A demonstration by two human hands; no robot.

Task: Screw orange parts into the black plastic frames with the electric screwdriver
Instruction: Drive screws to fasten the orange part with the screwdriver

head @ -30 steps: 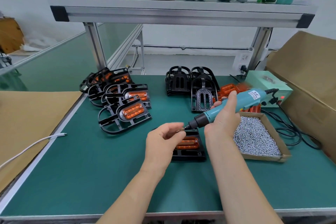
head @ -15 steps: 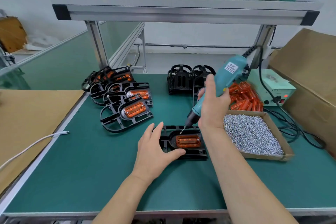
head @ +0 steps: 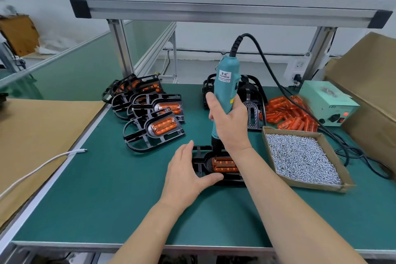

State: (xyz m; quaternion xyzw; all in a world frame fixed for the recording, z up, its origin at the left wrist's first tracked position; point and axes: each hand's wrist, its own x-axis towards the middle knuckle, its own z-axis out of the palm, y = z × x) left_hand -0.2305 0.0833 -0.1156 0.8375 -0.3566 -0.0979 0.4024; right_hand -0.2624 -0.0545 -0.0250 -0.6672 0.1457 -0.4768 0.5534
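On the green bench mat (head: 107, 199), near the front edge: one black frame (head: 201, 161) lying flat, with an orange part (head: 225, 165) seated in its middle.

Gripped in the right hand (head: 229, 126), fingers wrapped round the barrel: electric screwdriver (head: 226, 83), close to upright, bit down at the far left corner of the orange part. Pressed on the frame's left end: left hand (head: 186, 176), fingers straight, thumb along the near edge, grasping nothing.

Keep the tool plumb over the hole and bear straight down, so the bit does not skate onto the orange plastic. Hold the frame hard to the mat against twisting. Cannot tell whether a screw sits on the bit; too small.

Round about, by size:
- Far right: big cardboard box (head: 368, 83).
- Left rear: stack of finished frames (head: 154, 113), well apart from the work.
- Just beside the right forearm: cardboard tray (head: 315, 186) heaped with screws. Likely the nearest hazard, so watch the elbow.
- Behind the tool: empty frames (head: 252, 94), partly hidden.
- Right rear: pale power box (head: 325, 100), and a pile of loose orange parts (head: 287, 113) in front of it.
- Looping from the tool's top down to the right: black cord (head: 267, 66). Leave it slack, or expect a sideways pull on the tool.
- Left edge: white cable (head: 42, 165), out of the way.
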